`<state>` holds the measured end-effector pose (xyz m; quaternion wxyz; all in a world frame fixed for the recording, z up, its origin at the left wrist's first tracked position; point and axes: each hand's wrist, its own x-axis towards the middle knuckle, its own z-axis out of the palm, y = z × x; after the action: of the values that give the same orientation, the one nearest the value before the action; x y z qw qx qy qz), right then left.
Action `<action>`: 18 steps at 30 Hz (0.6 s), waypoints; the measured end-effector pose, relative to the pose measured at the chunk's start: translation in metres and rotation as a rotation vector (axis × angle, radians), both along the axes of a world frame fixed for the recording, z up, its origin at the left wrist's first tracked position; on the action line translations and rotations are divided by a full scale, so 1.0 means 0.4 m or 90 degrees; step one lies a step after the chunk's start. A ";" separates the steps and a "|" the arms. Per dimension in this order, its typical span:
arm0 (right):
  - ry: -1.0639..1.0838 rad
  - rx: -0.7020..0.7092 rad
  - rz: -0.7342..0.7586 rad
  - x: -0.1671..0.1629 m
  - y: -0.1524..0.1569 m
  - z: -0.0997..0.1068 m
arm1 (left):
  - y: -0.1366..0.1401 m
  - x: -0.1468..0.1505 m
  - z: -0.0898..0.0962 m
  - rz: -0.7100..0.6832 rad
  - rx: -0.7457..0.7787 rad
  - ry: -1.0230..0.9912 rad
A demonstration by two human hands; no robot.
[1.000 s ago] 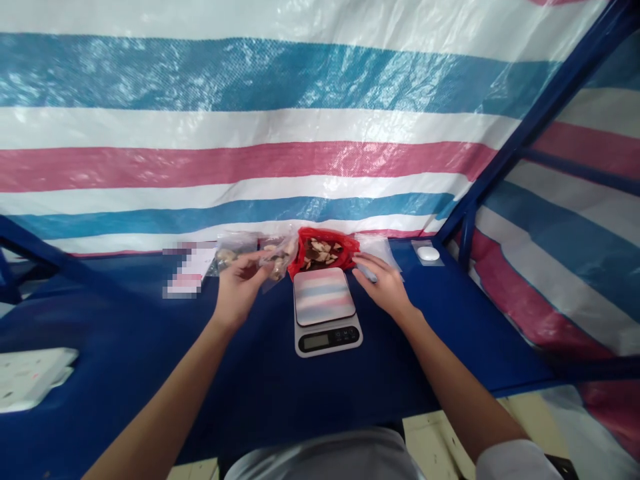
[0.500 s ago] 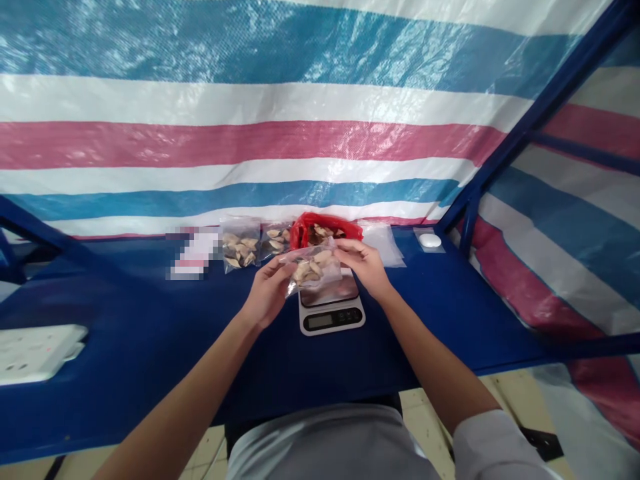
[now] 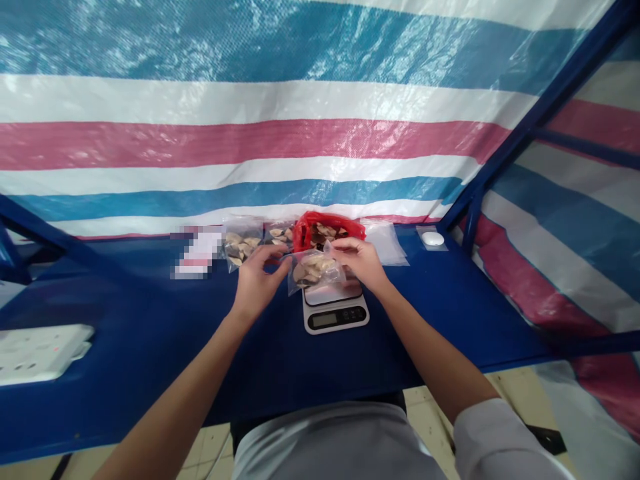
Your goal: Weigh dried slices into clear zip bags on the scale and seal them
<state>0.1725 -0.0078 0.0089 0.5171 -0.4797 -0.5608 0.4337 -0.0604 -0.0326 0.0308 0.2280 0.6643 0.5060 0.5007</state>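
Observation:
A clear plastic bag of pale, dried-looking slices [image 3: 315, 268] hangs over the kitchen scale [image 3: 336, 318], hiding part of its metal plate. My right hand [image 3: 363, 262] pinches the bag near its upper right edge. Just left of the bag is my left hand [image 3: 257, 277], thumb and fingers apart with nothing visible between them. Behind the bag, a red plastic bag [image 3: 303, 230] gapes, more of the brownish slices inside it. Two filled clear bags stand to its left: one bag [image 3: 243, 243] is partly behind my left hand, the other bag [image 3: 280, 233] farther right.
Flat clear bags [image 3: 390, 243] lie right of the red bag, and a small packet with a white oval object [image 3: 433, 239] is farther right. A blurred-out card [image 3: 197, 252] and a white power strip [image 3: 43, 353] are on the left. Blue frame bars [image 3: 475, 207] edge the table [image 3: 165, 333].
My left hand has let go of the bag's left side and spread its fingers. The bag has sunk slightly and stays in my right hand. The view has shifted a little.

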 end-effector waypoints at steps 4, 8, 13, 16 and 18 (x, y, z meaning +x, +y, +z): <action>-0.019 0.045 0.023 -0.020 0.018 0.008 | 0.007 0.055 0.038 -0.138 0.029 0.128; -0.004 0.029 0.023 -0.031 0.026 0.026 | 0.034 0.098 0.045 -0.154 0.012 0.172; 0.046 -0.029 0.055 -0.014 0.027 0.029 | 0.063 0.102 0.033 -0.132 -0.016 0.160; 0.069 -0.038 0.090 -0.002 0.032 0.020 | 0.074 0.094 0.030 -0.137 -0.049 0.147; 0.085 -0.043 0.132 0.001 0.042 0.012 | 0.086 0.088 0.028 -0.143 -0.069 0.145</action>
<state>0.1727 0.0088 0.0136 0.4895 -0.4063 -0.5565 0.5345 -0.0251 0.0017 0.0420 0.2594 0.7558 0.4775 0.3653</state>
